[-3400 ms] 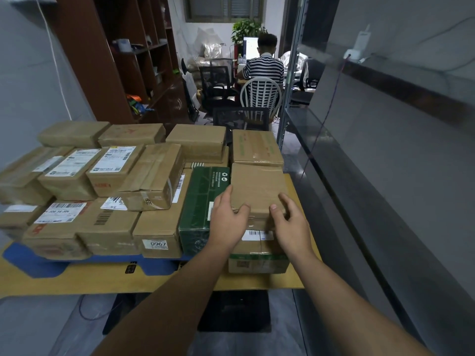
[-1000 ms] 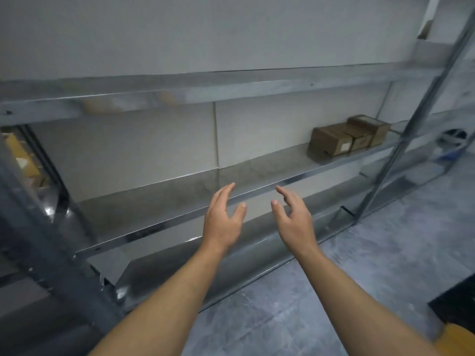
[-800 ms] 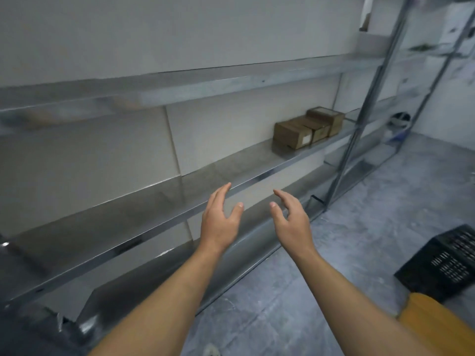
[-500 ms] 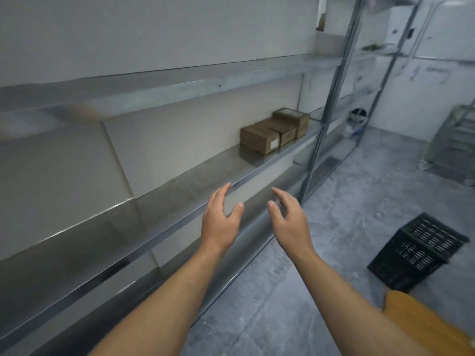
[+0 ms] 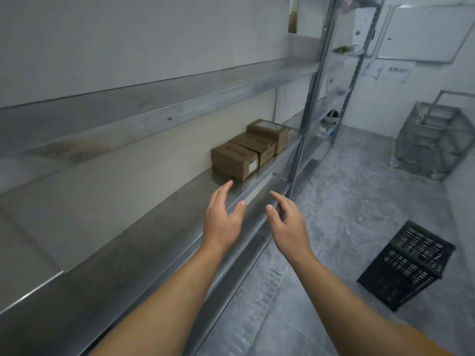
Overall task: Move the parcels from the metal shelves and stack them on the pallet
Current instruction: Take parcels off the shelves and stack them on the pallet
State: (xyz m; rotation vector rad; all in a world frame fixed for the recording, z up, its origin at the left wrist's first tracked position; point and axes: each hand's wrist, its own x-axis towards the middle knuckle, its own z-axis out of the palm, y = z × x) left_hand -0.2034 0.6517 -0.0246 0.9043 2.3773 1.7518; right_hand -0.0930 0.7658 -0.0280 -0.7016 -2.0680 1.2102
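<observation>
Middle level of the grey metal shelf (image 5: 154,240), far end, just before the steel upright post (image 5: 309,104): three brown cardboard parcels in a row, touching side to side. Of these, the nearest parcel (image 5: 234,161) has a small white label on its end face, the middle parcel (image 5: 257,146) lies low between the other two, and the farthest parcel (image 5: 268,132) stands tallest with a pale label on top.

Both hands are out in front, holding nothing. The left hand (image 5: 222,222) is wide: fingers straight and spread, thumb out, hovering over the shelf surface, fingertips near the nearest parcel but apart from it. The right hand (image 5: 289,227) is wide too, fingers loosely curved, palm turned toward the left one, out past the shelf's front lip. Clear gap between the palms.

An upper metal shelf (image 5: 180,98) runs overhead on the same post. On the grey stone floor (image 5: 347,214) to the right: a black plastic slatted crate (image 5: 406,265); farther back by the white wall, a wire cage trolley (image 5: 434,142).
</observation>
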